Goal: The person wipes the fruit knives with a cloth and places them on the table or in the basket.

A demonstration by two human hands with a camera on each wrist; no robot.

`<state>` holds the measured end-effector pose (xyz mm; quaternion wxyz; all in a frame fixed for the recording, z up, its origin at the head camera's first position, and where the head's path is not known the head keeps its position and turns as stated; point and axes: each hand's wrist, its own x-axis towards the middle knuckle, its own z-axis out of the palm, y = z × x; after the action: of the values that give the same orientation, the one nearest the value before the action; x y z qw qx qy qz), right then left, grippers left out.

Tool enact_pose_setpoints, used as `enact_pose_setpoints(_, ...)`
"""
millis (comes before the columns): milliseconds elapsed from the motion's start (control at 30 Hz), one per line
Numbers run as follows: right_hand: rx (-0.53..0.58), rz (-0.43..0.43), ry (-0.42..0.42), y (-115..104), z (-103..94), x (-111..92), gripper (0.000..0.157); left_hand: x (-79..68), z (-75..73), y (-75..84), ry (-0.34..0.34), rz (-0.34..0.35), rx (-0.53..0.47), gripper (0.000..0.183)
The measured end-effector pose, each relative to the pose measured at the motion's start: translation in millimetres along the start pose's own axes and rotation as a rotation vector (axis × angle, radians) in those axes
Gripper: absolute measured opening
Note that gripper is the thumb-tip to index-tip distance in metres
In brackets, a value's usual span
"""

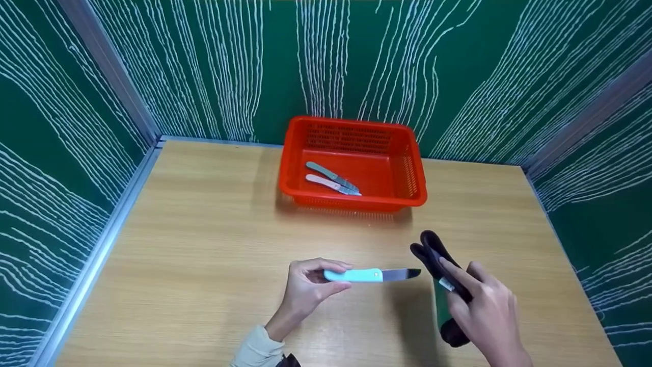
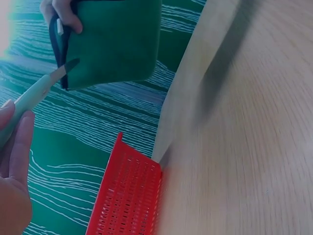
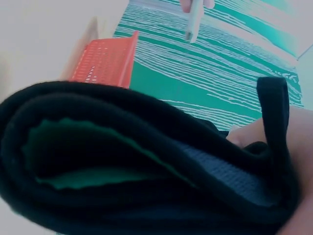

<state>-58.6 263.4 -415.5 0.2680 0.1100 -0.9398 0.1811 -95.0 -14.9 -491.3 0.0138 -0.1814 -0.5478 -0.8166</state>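
Note:
My left hand [image 1: 305, 288] pinches a small knife [image 1: 356, 275] by its turquoise handle, thumb below and fingers above. The blade points right and its tip looks dark. My right hand [image 1: 489, 303] grips a folded green cloth [image 2: 115, 41] with thick black edging and a small white tag. Close up in the right wrist view, the folded cloth [image 3: 107, 178] shows its open fold and a black loop. The knife tip is near the cloth in the head view; the right wrist view shows the knife [image 3: 194, 22] apart from it.
A red plastic basket [image 1: 351, 202] stands at the back of the wooden table [image 1: 204, 229]. Inside it lie a grey-green-handled knife [image 1: 322, 170] and a pinkish-white-handled knife [image 1: 323, 181]. Green walls [image 1: 280, 61] with wavy white lines enclose the table's back and sides.

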Motion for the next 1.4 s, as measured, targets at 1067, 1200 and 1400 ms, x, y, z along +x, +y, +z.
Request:
enact_pose_setpoints(1067,-0.076,-0.241,-0.132,-33.1,19.5,-1.0,0.036,-0.5,19.2,-0.2,0.019,0.020,-0.014,0.021)
enact_pose_setpoints(1200,-0.052,-0.231,-0.106,-30.5,19.5,-1.4,0.039,0.0,17.3,-0.1,0.038,0.020,-0.005,0.018)
enact_pose_setpoints(1400,-0.021,-0.196,-0.087,-23.7,19.2,-1.5,0.044,1.2,12.3,1.7,0.034,0.032,-0.020,0.016)
